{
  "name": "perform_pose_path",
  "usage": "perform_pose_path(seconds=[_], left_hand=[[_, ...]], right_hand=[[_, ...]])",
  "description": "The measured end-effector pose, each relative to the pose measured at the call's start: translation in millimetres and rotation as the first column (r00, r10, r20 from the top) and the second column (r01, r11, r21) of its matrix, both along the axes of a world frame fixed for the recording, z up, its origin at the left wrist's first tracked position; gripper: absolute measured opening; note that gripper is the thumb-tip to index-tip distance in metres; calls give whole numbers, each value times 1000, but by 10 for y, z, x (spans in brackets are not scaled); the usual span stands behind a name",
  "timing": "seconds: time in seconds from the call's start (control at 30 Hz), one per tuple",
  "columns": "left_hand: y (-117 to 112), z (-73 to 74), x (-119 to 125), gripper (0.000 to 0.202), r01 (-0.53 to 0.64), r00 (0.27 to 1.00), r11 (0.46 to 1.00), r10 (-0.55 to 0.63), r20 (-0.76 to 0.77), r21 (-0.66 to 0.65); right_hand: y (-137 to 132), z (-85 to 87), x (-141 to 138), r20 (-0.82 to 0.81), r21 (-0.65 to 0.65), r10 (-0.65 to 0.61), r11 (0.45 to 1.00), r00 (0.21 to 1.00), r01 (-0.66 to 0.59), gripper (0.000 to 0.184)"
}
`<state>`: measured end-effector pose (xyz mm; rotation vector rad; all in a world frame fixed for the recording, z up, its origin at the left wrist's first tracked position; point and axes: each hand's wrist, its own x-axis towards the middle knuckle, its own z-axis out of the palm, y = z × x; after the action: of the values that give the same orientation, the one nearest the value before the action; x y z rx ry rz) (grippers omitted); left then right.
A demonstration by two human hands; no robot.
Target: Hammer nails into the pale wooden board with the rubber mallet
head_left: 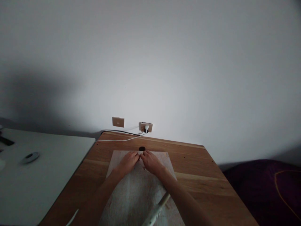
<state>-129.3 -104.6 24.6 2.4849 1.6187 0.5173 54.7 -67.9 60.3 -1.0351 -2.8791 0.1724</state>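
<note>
1. A person's left hand and right hand meet at 12 o'clock on a pale board, fingertips bunched and touching or nearly so; whether they pinch anything small cannot be told.
2. The board, lying flat on a wooden table, looks stiff, fairly light and unlikely to break; its worn face appears dry rather than slippery. The side edges, at 3 and 9 o'clock, seem the best hold.
3. At 5 o'clock, a pale rod slants over the board beside the right forearm, the nearest obstacle.
4. Just past the board's 12 o'clock edge sits a dark hole; farther on, a plug fills a wall socket, its white cord trailing toward 10 o'clock.
5. A white table stands at 9 o'clock, purple cloth at 3.
</note>
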Motion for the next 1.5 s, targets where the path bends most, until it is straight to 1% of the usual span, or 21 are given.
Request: perform_pose_path(seconds=[0.07,0.23,0.37,0.43,0.47,0.53,0.6,0.63,0.7,0.73,0.8,0.9,0.97,1.07,1.13,1.17,1.23,1.3,1.37,1.43,1.5], left_hand=[[19,12,-2,16,2,1000,999,-1,-28,39],[19,40,52,15,-62,996,987,70,-52,145],[-64,74,122,20,-65,995,987,75,-63,144],[-176,85,98,22,-72,995,985,81,-53,158],[-257,80,62,25,-90,994,980,99,-39,178],[-466,34,-56,31,-128,991,965,134,-10,229],[-734,-62,-213,34,-166,985,946,171,6,278],[-883,-123,-294,36,-190,980,937,197,5,292],[-1195,-249,-432,40,-263,960,907,279,-1,328],[-1349,-308,-483,42,-275,955,899,297,-13,339],[-1631,-403,-545,44,-301,945,893,327,-24,336],[-1930,-488,-555,45,-314,942,906,335,-28,283],[-2011,-509,-532,45,-311,944,914,328,-24,260],[-1919,-479,-472,46,-317,944,919,330,-18,236],[-1718,-420,-419,48,-305,948,924,318,-22,231],[-1585,-384,-392,51,-293,952,930,306,-24,223],[-1284,-320,-347,54,-276,958,936,287,-22,218],[-993,-280,-324,55,-284,954,935,297,-32,215],[-772,-274,-323,53,-297,950,935,311,-44,192],[-653,-295,-329,51,-278,955,948,289,-60,153],[-634,-322,-325,50,-216,972,970,225,-75,108]], right_hand=[[-6,7,34,-43,2,-6,1000,999,6,14],[-144,-1,227,-195,-12,-69,998,978,68,15],[-464,-10,557,-328,8,-158,985,932,170,22],[-699,-81,820,-398,25,-228,966,888,259,23],[-832,-153,976,-471,25,-290,939,833,342,24],[-1111,-375,1317,-527,-18,-427,870,735,493,33],[-1380,-673,1641,-507,-71,-546,797,667,599,57],[-1498,-825,1773,-493,-71,-569,780,658,622,69],[-1679,-1072,1934,-430,-92,-542,822,722,562,86],[-1735,-1147,1956,-416,-99,-540,827,731,554,90],[-1772,-1174,1889,-393,-109,-567,811,724,575,89],[-1683,-986,1624,-411,-83,-632,744,658,663,78],[-1588,-820,1438,-433,-60,-639,725,636,686,73],[-1479,-670,1252,-471,-16,-643,691,604,723,73],[-1440,-653,1211,-477,7,-640,683,603,731,76],[-1427,-662,1216,-474,7,-635,690,610,724,76],[-1412,-695,1274,-468,-31,-618,726,632,687,72],[-1410,-736,1382,-477,-113,-591,775,650,622,64],[-1423,-775,1509,-506,-197,-558,817,658,542,57],[-1448,-809,1610,-547,-237,-533,838,646,491,54],[-1468,-829,1649,-583,-237,-523,841,622,486,50]])
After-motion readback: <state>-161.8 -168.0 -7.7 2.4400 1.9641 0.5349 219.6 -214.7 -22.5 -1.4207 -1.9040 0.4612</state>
